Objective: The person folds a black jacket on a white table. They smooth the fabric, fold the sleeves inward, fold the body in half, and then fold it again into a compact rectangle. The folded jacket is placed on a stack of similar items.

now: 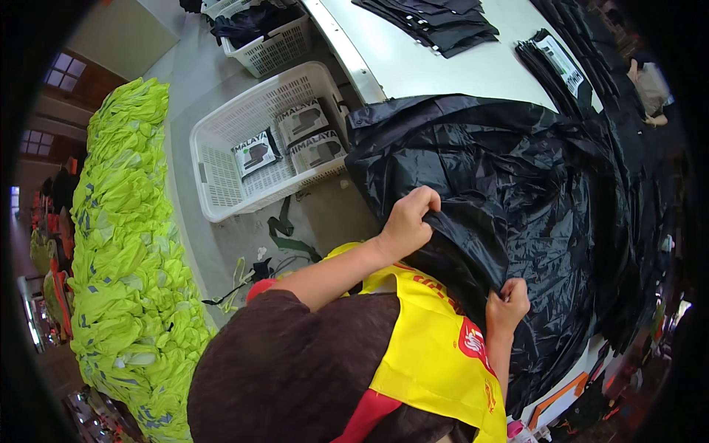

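A large, shiny, wrinkled black sheet (546, 214), plastic or thin coated fabric, spreads over the near part of the table and hangs toward me. My left hand (410, 224) is closed, pinching its near edge between thumb and fingers. Further right and closer to my body, my right hand (507, 306) grips the same edge, its fingers curled in. Between the two hands the edge runs slack in a folded line. Whether the sheet is a bag or a garment cannot be told.
Left of the table stands a white plastic basket (214, 184) holding printed packs (303, 118). Behind it, another basket (277, 55) contains dark cloth. A tall heap of neon-yellow garments (125, 258) fills the left. Folded black pieces (436, 22) lie on the white table (413, 70).
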### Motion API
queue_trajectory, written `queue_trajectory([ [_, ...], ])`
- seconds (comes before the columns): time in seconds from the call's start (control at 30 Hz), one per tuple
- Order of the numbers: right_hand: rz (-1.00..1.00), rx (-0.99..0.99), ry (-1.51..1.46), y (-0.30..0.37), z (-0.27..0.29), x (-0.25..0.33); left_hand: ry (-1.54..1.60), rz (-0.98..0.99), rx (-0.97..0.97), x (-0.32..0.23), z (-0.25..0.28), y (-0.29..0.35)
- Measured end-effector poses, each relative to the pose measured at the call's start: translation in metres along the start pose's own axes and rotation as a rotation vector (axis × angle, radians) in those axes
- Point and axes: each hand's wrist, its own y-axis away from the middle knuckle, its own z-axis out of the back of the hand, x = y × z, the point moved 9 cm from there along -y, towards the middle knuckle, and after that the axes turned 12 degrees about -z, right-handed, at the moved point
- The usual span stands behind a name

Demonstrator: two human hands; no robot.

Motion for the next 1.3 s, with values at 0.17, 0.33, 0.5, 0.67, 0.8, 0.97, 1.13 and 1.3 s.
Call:
queue_trajectory([
  [0.17, -0.214, -0.275, -0.221, -0.025, 0.012, -0.057, 0.256, -0.164, 0.424, -0.032, -0.031, 0.024],
  [0.33, -0.334, -0.094, -0.558, -0.02, 0.013, -0.072, 0.017, 0.291, -0.568, 0.122, 0.16, -0.007],
  [0.5, -0.414, 0.093, -0.423, -0.01, -0.037, -0.044, 0.938, 1.072, -0.31, 0.238, 0.112, 0.025],
  [0.67, -0.453, 0.067, -0.446, -0.01, -0.044, -0.028, 0.262, 0.264, -0.674, 0.175, 0.157, -0.024],
  [0.8, -0.827, 0.144, -0.779, 0.002, -0.057, -0.014, -0.184, -0.173, -0.387, 0.072, 0.147, -0.057],
  [0.97, -0.941, 0.311, -1.122, -0.001, -0.084, 0.023, -0.221, -0.28, -0.313, 0.059, 0.134, -0.064],
  [1.13, -0.681, 0.486, -1.012, -0.018, -0.089, 0.078, -0.2, -0.269, -0.262, 0.06, 0.126, -0.068],
  [1.3, -0.547, 1.095, -0.692, -0.025, -0.092, 0.114, -0.277, -0.448, -0.202, 0.026, 0.117, -0.069],
])
